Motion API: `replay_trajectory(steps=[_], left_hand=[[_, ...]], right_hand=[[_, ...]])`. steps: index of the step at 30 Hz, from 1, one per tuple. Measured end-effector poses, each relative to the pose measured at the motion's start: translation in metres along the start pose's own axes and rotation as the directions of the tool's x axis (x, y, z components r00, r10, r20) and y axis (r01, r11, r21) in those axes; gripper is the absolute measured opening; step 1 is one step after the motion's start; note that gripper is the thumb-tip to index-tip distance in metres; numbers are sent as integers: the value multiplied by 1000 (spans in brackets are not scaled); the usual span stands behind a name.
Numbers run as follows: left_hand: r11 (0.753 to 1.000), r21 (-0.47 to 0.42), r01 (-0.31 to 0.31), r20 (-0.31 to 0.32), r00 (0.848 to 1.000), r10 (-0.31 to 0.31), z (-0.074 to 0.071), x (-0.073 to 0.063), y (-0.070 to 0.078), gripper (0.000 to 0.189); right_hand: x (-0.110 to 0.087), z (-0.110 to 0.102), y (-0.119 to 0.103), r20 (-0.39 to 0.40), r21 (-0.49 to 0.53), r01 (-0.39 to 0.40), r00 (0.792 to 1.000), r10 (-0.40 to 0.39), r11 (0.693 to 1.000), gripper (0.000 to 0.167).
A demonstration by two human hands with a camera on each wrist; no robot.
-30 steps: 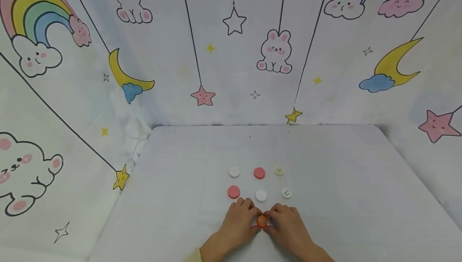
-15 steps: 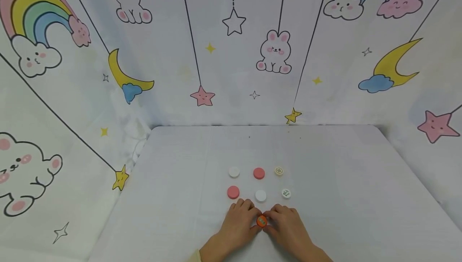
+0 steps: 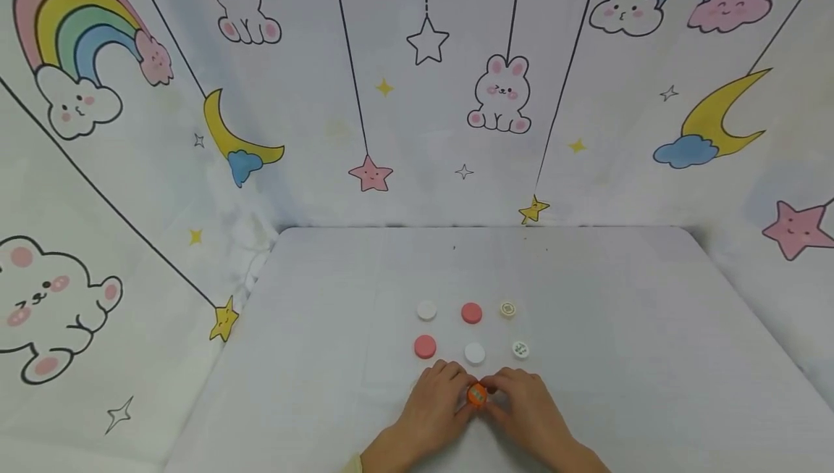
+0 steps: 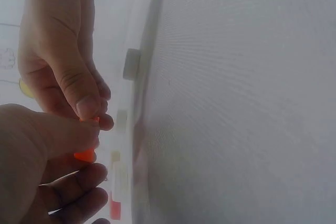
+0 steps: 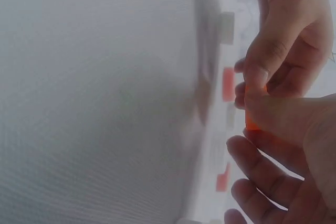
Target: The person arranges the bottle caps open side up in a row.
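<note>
Both hands meet near the front of the table around an orange cap (image 3: 477,395), which has green marks on its top and looks like a bottle cap. My left hand (image 3: 433,400) pinches its left side between thumb and forefinger. From the right, my right hand (image 3: 524,411) pinches it the same way. In the left wrist view the orange cap (image 4: 84,155) is mostly covered by fingers and seems held off the table. Just beyond the hands lie a red cap (image 3: 425,347), a white cap (image 3: 475,353) and a white cap with green marks (image 3: 520,350).
Farther back sit another white cap (image 3: 426,310), another red cap (image 3: 472,313) and a small yellowish patterned cap (image 3: 507,308). All lie flat on the white-covered table (image 3: 619,314). A white curtain (image 3: 417,125) printed with rabbits, stars and moons surrounds the table's back and sides.
The orange cap has shifted slightly away from the table's front and looks a little tilted, still pinched by both hands. The head view has swung slightly left. The other caps stay put.
</note>
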State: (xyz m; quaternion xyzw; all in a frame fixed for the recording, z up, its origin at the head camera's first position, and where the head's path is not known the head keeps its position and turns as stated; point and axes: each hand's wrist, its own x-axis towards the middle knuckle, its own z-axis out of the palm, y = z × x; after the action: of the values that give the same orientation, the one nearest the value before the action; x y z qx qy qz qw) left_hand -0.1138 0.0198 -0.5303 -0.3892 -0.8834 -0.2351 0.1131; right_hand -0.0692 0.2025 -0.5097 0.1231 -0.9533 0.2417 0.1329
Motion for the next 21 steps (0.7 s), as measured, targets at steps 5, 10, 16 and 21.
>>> replay_trajectory(steps=[5, 10, 16, 21], left_hand=[[998, -61, -22, -32, 999, 20, -2, 1, 2, 24], [996, -82, -38, -66, 997, 33, -4, 0, 5, 26], [996, -88, -24, -99, 995, 15, -5, 2, 5, 35], [995, -86, -43, -146, 989, 30, -7, 3, 5, 37]], right_hand=[[1, -6, -4, 30, 48, -39, 999, 38, 998, 27], [2, -11, -8, 84, 75, -104, 992, 98, 992, 31], [4, -13, -11, 76, 74, -138, 988, 133, 988, 34], [3, -13, -11, 65, 80, -140, 989, 135, 987, 35]])
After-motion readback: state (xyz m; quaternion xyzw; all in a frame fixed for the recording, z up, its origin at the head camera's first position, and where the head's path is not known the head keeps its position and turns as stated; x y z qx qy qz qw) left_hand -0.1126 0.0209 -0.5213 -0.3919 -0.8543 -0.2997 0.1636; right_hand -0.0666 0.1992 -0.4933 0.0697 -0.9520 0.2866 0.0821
